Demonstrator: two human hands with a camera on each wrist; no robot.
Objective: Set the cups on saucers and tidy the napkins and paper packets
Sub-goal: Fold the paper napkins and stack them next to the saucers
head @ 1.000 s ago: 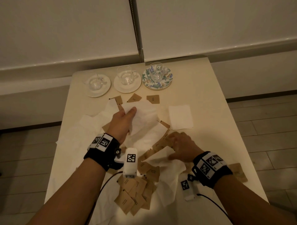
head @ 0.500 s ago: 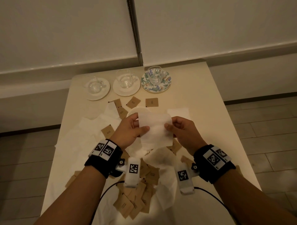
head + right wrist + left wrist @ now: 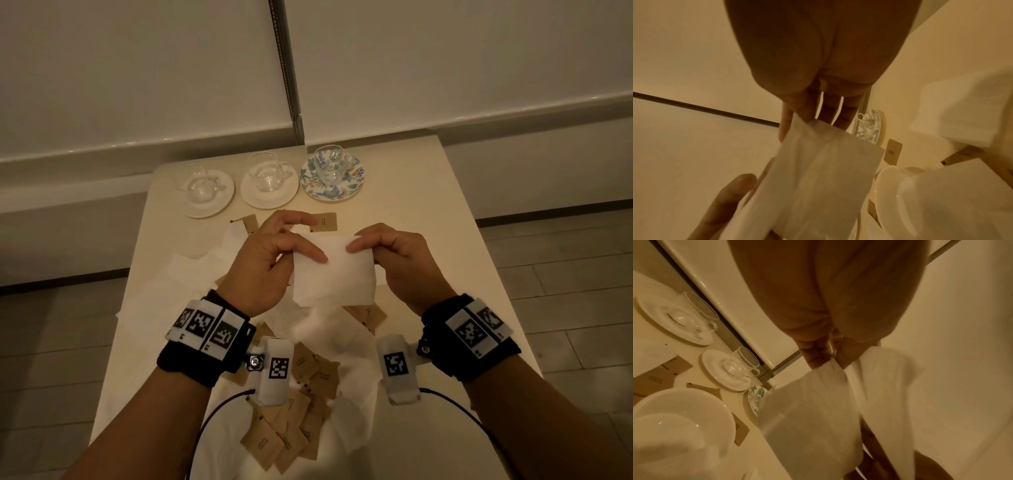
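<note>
Glass cups (image 3: 263, 173) on saucers (image 3: 269, 195); both hands (image 3: 263, 260) (image 3: 404, 263) pinching napkin (image 3: 334, 277)

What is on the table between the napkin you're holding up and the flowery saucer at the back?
In the head view, one brown paper packet lies between the held napkin and the floral saucer; otherwise bare tabletop.

- Dim, warm yellow-brown light throughout.
- Glare along the wall ledge (image 3: 513, 113) toward 1 o'clock in the head view.
- Bent straight lines at wide-angle edges.
- Soft, smeared blur across both wrist views, worst at 5 o'clock.
</note>
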